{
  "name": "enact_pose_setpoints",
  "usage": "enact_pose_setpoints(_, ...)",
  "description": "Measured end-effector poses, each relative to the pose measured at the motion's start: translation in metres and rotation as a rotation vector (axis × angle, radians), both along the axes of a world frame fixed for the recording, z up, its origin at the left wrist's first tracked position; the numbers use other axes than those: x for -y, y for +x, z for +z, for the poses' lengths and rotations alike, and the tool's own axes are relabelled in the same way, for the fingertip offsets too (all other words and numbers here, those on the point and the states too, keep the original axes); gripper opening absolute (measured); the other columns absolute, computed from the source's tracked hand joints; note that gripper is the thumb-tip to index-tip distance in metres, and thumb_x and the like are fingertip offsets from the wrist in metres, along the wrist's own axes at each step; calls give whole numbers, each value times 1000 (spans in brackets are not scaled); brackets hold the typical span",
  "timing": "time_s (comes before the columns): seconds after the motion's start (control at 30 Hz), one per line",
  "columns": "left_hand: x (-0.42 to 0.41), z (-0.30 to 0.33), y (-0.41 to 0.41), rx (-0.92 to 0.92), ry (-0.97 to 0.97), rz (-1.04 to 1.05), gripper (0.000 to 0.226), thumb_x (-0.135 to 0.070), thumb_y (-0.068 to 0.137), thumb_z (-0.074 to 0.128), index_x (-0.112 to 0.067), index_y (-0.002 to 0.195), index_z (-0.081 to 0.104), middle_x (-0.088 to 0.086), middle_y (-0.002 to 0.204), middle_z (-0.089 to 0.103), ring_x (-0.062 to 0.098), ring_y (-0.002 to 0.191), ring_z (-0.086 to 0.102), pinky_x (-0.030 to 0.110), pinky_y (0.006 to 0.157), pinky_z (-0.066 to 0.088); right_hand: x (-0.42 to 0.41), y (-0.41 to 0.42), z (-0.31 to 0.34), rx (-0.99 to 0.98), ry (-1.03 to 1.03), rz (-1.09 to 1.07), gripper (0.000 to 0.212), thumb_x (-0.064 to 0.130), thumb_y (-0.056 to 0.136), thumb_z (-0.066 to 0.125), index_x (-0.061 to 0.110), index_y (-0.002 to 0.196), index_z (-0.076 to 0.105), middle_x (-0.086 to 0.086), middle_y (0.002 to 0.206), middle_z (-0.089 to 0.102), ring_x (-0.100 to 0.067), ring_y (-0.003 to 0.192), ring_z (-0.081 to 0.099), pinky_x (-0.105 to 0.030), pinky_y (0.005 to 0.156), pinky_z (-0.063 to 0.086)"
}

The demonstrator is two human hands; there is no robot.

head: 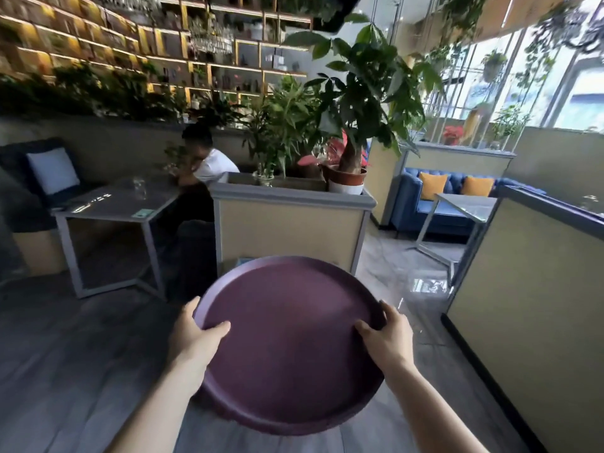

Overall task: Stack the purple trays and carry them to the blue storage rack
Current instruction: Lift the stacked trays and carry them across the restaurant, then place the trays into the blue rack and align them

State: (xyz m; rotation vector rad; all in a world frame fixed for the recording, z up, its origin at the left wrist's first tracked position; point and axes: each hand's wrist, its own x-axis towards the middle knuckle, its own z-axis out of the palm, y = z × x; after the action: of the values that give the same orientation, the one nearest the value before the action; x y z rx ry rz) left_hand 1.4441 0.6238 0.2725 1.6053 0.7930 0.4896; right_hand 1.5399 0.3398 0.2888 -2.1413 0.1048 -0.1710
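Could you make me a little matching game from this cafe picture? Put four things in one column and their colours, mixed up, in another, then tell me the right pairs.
Things:
1. round tray held at its rim by the left hand and the right hand
2. sofa at the back right
3. cushions on that sofa
4. cushion on the dark seat at the left

Colours:
A. orange
B. white
C. purple
D. blue

Pairs: 1-C, 2-D, 3-A, 4-B
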Motion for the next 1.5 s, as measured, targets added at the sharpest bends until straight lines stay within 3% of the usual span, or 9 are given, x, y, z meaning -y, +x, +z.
enact_pose_setpoints(0.23,-28,-15,89,-11,-2,-35,82,-13,81,79,-27,151,38,3,151,48,31,129,54,43,102,46,-30,82,-18,-24,7,-31,60,25,72,77,17,129,59,-14,116,62,-33,108,61,-42,97,48)
enact_pose_setpoints(0.4,-46,-29,174,-23,7,-38,81,-13,81,79,-27,151,39,4,149,49,31,125,56,41,98,47,-49,170,-42,-32,8,-40,50,30,67,75,21,116,64,-10,106,64,-31,101,63,-43,92,51)
enact_pose_setpoints(0.77,-70,-80,355,-83,23,48,79,-17,79,80,-35,145,42,-3,135,59,24,108,62,42,96,51,-79,367,-86,-136,-3,8,61,24,73,75,23,131,57,-12,116,60,-31,113,57,-41,98,45)
enact_pose_setpoints(0.87,-69,-99,379,-131,47,75,81,-16,80,79,-30,150,40,-4,138,54,23,113,58,36,94,45,-82,394,-106,-179,-19,22,56,27,69,74,24,123,60,-7,111,64,-28,107,60,-40,92,48)
enact_pose_setpoints(0.97,-75,-122,404,-235,34,99,87,-20,80,80,-20,154,33,5,154,45,31,136,48,42,108,40,-87,422,-129,-232,-35,36,56,26,68,73,24,123,60,-5,113,66,-27,107,62,-38,91,49)
enact_pose_setpoints(1.1,-89,-164,430,-353,60,75,65,-31,72,83,-12,128,56,10,124,67,33,104,64,46,93,51,-93,446,-164,-308,-66,22,55,27,71,73,26,123,57,-5,114,66,-28,109,61,-41,93,49)
enact_pose_setpoints(1.27,-105,-211,453,-445,42,63,80,-32,68,86,-14,138,51,12,128,66,36,113,63,44,93,50,-105,464,-204,-374,-156,17,58,23,74,72,20,130,56,-9,119,66,-30,112,60,-38,93,47)
enact_pose_setpoints(1.37,-112,-235,460,-488,57,48,74,-34,66,86,-21,133,56,9,120,70,34,106,65,45,88,51,-113,471,-224,-415,-207,25,61,23,77,72,19,135,53,-11,122,64,-30,114,59,-38,96,47)
enact_pose_setpoints(1.5,-119,-256,468,-544,89,45,76,-29,69,87,-17,137,56,11,128,66,37,117,60,44,91,47,-122,479,-248,-464,-257,33,61,20,80,71,19,138,50,-13,121,61,-32,115,57,-39,97,44)
